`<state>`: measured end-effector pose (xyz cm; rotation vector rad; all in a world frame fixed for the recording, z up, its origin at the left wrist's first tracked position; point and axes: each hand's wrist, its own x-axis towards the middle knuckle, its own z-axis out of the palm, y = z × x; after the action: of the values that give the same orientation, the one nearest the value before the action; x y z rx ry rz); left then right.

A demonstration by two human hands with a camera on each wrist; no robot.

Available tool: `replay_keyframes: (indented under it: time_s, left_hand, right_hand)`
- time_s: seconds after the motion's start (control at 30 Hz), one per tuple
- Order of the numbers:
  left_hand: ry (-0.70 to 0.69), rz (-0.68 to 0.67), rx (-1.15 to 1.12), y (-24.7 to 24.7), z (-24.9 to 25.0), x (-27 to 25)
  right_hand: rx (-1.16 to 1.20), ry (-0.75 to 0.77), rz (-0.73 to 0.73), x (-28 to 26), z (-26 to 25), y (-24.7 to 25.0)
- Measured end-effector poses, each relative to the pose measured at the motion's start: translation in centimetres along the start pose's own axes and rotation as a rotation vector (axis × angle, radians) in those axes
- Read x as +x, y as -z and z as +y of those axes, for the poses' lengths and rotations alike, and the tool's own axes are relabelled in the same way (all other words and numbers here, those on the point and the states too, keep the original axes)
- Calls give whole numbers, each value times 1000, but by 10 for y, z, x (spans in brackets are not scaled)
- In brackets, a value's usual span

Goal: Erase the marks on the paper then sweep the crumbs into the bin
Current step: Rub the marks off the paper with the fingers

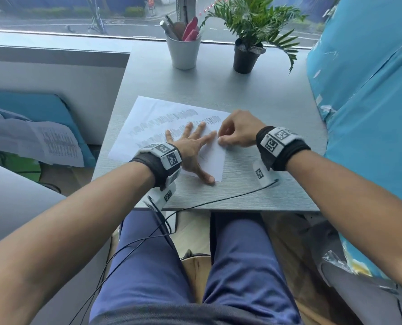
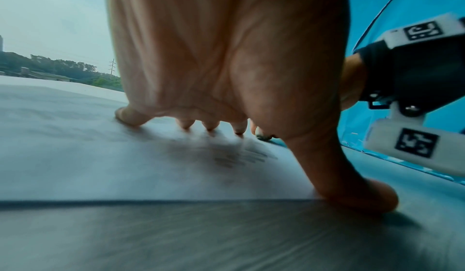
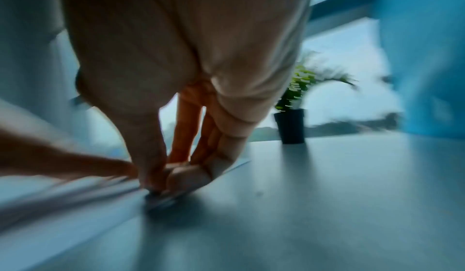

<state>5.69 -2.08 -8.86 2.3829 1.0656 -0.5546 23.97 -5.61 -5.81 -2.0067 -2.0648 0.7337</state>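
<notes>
The thin white paper (image 1: 153, 118) lies flat on the grey, fine-grained counter (image 1: 254, 102), with rows of grey scribbled marks (image 1: 183, 113) across it. The left hand (image 1: 190, 146) presses on it with straight, spread fingers. The right hand (image 1: 237, 132) has curled fingers pinching something small at the sheet's right edge — too blurred to name.

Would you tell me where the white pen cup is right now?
In the head view the white pen cup stands at the desk's far edge by the window, just left of the black potted plant.
</notes>
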Motion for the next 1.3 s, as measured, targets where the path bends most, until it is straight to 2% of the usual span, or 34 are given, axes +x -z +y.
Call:
replay_keyframes:
  time_s: [0.1, 0.13, 0.23, 0.27, 0.37, 0.4, 0.5, 0.53, 0.63, 0.67, 0.77, 0.9, 1.03, 1.13, 1.17, 1.2, 1.27, 1.3]
  left_hand:
    - [18, -10, -1, -1, -1, 0]
    - [19, -8, 0, -2, -1, 1]
    - [13, -2, -2, -1, -3, 2]
    - [14, 3, -7, -1, -3, 2]
    - [12, -3, 2, -2, -2, 1]
    - [12, -3, 4, -2, -3, 2]
    - [9, 1, 2, -1, -2, 3]
    - [12, 5, 4, -1, -2, 2]
    - [20, 0, 7, -2, -1, 1]
    - [17, 2, 8, -2, -2, 2]
    - [10, 13, 1, -1, -2, 3]
    - [34, -1, 15, 0, 0, 1]
    - [16, 22, 4, -2, -1, 3]
    - [30, 5, 7, -1, 1, 1]
    - [28, 4, 7, -1, 1, 1]
    - [21, 7, 3, -1, 0, 1]
    - [9, 24, -10, -1, -1, 2]
    - [12, 26, -14, -2, 0, 1]
  right_hand:
    - [-8, 141, -170, -15, -20, -21]
    - [-10, 163, -176, -18, -22, -24]
    - [-2, 37, 0, -4, -6, -7]
    - [-3, 29, 18, -3, -4, -7]
    - [7, 152, -171, -13, -19, -20]
    - [1, 158, -191, -12, -20, -19]
    - [-33, 35, -5, 1, -4, -1]
    - [-41, 34, 3, 1, -3, -1]
    - [-8, 156, -186, -11, -19, -19]
    - [-3, 150, -175, -10, -17, -20]
    - [-7, 34, 16, 2, -3, -6]
    - [-28, 170, -190, -10, -24, -26]
    - [-35, 37, 16, 4, -7, -3]
    - [-35, 153, -182, -10, -24, -21]
    - [-40, 179, -205, -12, -25, -24]
    - [-41, 139, -179, -8, -21, -20]
    - [-20, 37, -32, 2, -10, -6]
    - [-23, 33, 3, 3, -9, -6]
